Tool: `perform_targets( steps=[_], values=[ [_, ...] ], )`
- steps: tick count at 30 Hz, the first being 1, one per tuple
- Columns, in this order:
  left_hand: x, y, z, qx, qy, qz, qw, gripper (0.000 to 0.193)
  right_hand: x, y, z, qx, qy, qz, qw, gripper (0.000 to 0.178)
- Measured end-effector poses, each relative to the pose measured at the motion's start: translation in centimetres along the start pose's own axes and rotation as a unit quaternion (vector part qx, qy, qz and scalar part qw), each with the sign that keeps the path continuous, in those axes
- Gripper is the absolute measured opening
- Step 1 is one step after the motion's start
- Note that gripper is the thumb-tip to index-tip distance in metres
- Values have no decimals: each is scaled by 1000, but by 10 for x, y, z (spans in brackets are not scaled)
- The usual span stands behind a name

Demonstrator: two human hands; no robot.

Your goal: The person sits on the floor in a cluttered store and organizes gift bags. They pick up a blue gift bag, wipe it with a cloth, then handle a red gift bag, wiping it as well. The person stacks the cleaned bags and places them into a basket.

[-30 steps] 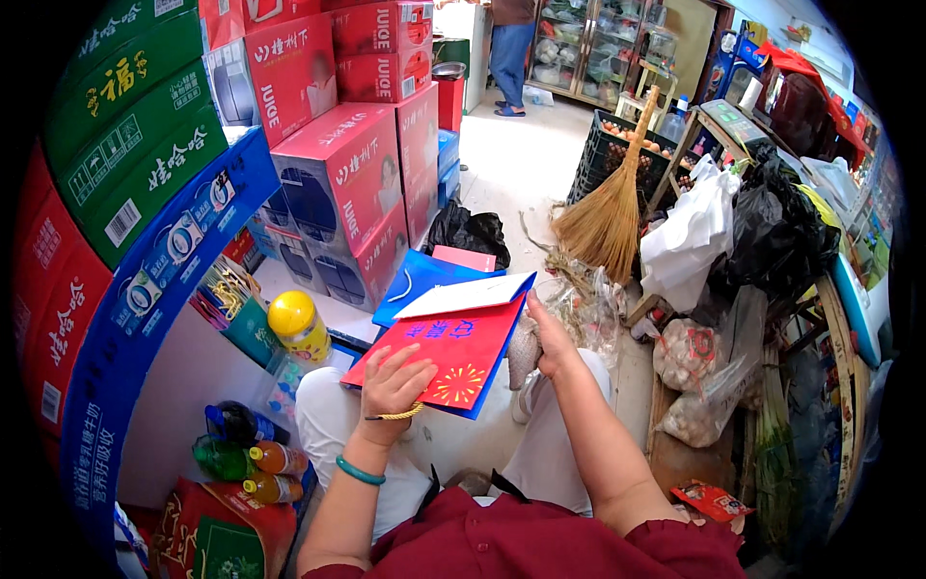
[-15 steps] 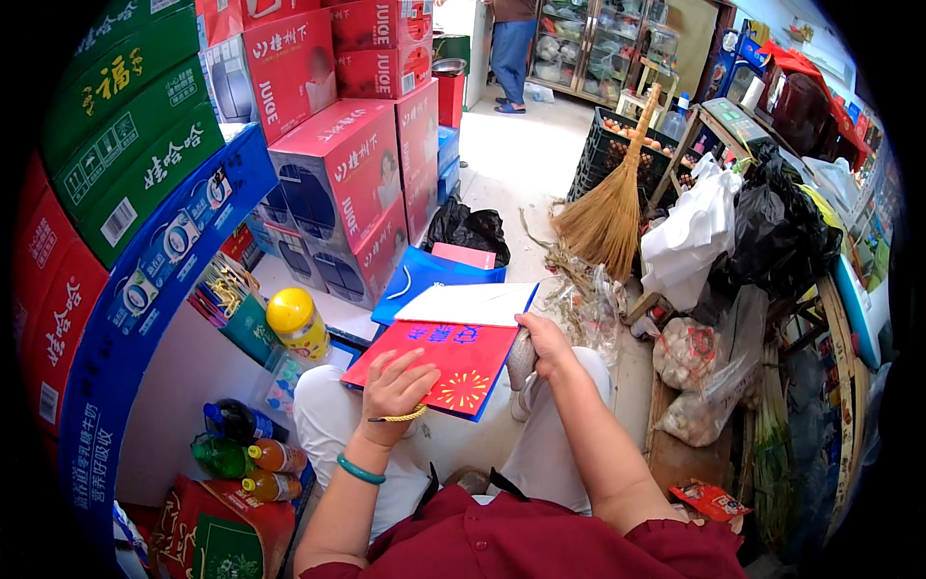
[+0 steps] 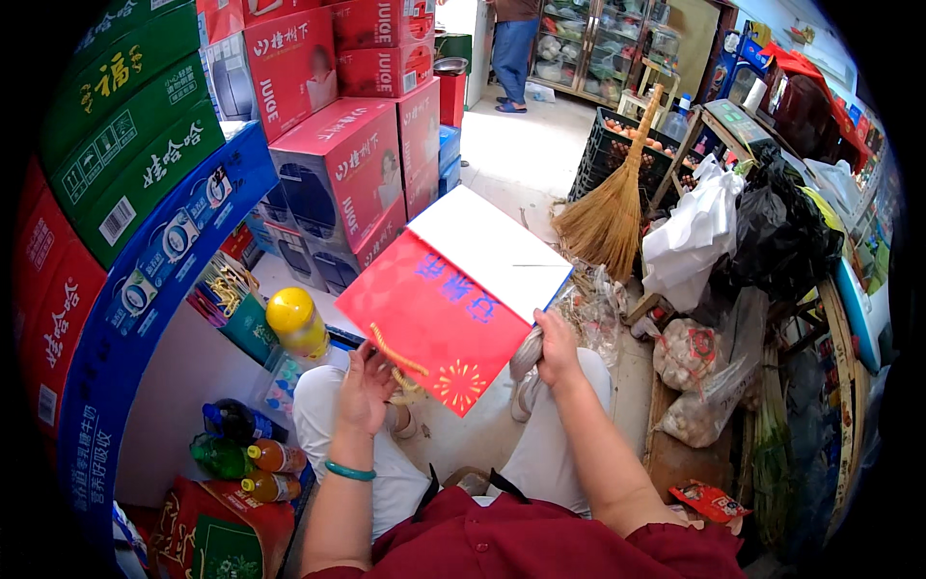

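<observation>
A flat red paper gift bag with a white panel at its far end is tilted up above my lap. My right hand grips its right edge. A grey ribbed thing shows beside those fingers; I cannot make out its kind. Along the bag's near left side runs a yellow rope handle. My left hand is beside that handle, palm turned up and fingers apart; whether it touches the bag is unclear. A green bangle circles my left wrist.
Red cartons are stacked at the far left, green ones nearer. A yellow-lidded jar and drink bottles stand left of my knees. Rightward are a straw broom, a dark crate and bagged garlic. Someone stands far off.
The gift bag has tilted up and turned, showing more of its white panel and covering the blue bag behind. My left hand has slid off its face to the near left edge.
</observation>
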State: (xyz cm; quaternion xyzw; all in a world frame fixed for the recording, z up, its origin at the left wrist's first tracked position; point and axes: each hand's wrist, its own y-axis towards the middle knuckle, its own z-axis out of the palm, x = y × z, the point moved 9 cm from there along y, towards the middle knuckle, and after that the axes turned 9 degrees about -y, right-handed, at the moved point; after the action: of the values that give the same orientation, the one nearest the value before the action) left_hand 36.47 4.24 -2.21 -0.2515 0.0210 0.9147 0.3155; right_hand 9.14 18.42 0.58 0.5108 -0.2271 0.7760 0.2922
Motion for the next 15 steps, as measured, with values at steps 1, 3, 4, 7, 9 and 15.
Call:
perform_targets(
  steps=[1, 3, 4, 7, 9, 15],
  values=[
    [2, -3, 12, 18, -21, 1, 1000, 54, -3, -4, 7, 13, -3, 4, 1000, 18],
    [0, -3, 18, 22, -45, 32, 998, 55, -10, -12, 18, 36, -29, 30, 999, 20],
    [-1, -1, 20, 24, -46, 33, 998, 55, -14, -15, 22, 47, -43, 42, 997, 22],
    [-5, 4, 25, 26, -49, 38, 998, 53, -18, -19, 22, 51, -85, 49, 994, 23],
    [-7, 4, 27, 23, -53, 44, 997, 52, -18, -20, 21, 55, -110, 45, 991, 23],
    [-9, 13, 12, -10, -53, 52, 997, 43, -18, -23, 20, 72, -199, 31, 977, 22]
  ],
)
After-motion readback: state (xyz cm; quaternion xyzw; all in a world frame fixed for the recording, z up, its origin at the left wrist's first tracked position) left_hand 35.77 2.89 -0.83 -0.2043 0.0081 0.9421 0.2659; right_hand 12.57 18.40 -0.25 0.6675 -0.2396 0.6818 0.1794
